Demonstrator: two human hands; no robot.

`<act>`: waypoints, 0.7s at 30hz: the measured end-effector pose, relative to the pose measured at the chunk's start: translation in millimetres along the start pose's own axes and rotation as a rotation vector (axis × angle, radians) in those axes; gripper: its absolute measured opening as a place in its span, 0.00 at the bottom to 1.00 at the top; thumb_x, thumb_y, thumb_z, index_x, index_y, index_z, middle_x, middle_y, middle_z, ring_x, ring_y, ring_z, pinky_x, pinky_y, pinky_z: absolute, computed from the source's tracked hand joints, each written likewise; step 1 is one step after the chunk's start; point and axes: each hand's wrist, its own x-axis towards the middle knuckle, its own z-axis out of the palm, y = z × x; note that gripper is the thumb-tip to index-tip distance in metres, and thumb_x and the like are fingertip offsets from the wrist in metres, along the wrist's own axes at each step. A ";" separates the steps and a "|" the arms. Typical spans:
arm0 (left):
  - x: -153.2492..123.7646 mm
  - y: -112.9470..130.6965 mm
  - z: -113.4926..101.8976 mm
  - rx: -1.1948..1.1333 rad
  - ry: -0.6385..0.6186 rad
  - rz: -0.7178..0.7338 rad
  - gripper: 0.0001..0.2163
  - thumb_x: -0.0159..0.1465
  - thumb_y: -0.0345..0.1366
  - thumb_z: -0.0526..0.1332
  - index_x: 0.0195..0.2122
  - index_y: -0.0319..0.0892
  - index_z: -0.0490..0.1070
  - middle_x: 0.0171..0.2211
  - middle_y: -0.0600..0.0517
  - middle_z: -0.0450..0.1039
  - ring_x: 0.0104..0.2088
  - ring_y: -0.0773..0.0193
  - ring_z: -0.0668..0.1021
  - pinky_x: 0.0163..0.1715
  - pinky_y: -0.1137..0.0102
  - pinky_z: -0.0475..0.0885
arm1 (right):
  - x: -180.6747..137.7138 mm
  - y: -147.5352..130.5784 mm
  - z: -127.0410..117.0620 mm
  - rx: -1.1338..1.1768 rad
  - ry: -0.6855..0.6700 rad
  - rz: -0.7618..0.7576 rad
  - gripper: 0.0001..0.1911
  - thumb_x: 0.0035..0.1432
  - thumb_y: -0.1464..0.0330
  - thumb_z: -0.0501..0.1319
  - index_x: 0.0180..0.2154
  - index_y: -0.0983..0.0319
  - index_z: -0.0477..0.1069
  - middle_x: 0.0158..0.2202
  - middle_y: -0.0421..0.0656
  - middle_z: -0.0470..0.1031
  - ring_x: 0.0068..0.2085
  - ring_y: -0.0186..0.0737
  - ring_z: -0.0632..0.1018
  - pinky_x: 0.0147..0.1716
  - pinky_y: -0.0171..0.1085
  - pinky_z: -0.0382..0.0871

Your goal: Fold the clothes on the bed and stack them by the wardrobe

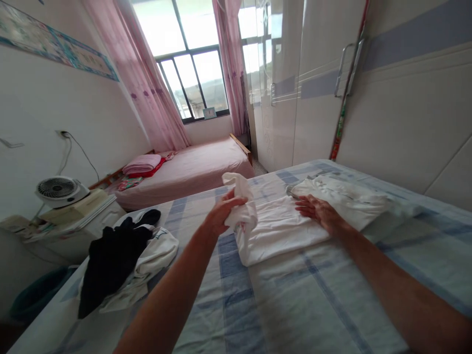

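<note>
A white garment, partly folded into a long strip, lies on the blue-and-white checked bed sheet. My left hand is closed on its left end and holds that bunched part up off the bed. Flat on the garment's right part rests my right hand, fingers stretched out and holding nothing. Just beyond the right hand, another white garment lies spread and rumpled. What kind of garment the folded one is, I cannot tell.
Black clothing and a crumpled white garment lie at the bed's left side. A small fan stands on a cabinet at the left. Behind is a second bed with pink bedding; a wardrobe lines the right.
</note>
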 end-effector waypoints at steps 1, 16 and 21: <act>11.7 -6.3 16.9 0.024 -0.055 -0.004 0.23 0.49 0.40 0.67 0.47 0.39 0.69 0.33 0.51 0.73 0.27 0.70 0.74 0.28 0.76 0.69 | -0.2 2.0 0.6 0.017 -0.002 0.006 0.31 0.66 0.55 0.35 0.56 0.68 0.60 0.50 0.57 0.71 0.46 0.45 0.77 0.44 0.43 0.73; -41.2 -98.4 31.3 1.155 -0.082 0.297 0.25 0.62 0.46 0.57 0.60 0.49 0.59 0.65 0.48 0.48 0.65 0.49 0.45 0.62 0.49 0.40 | 3.5 13.2 -4.0 -0.454 0.039 -0.136 0.24 0.51 0.68 0.57 0.52 0.62 0.66 0.51 0.48 0.71 0.50 0.46 0.73 0.52 0.44 0.65; -60.2 -104.0 39.1 1.267 -0.190 0.315 0.21 0.63 0.50 0.53 0.56 0.54 0.65 0.65 0.49 0.49 0.65 0.48 0.49 0.61 0.46 0.41 | -7.0 -9.1 1.6 -0.686 0.159 -0.261 0.22 0.55 0.70 0.51 0.51 0.66 0.66 0.52 0.55 0.67 0.54 0.55 0.67 0.55 0.52 0.57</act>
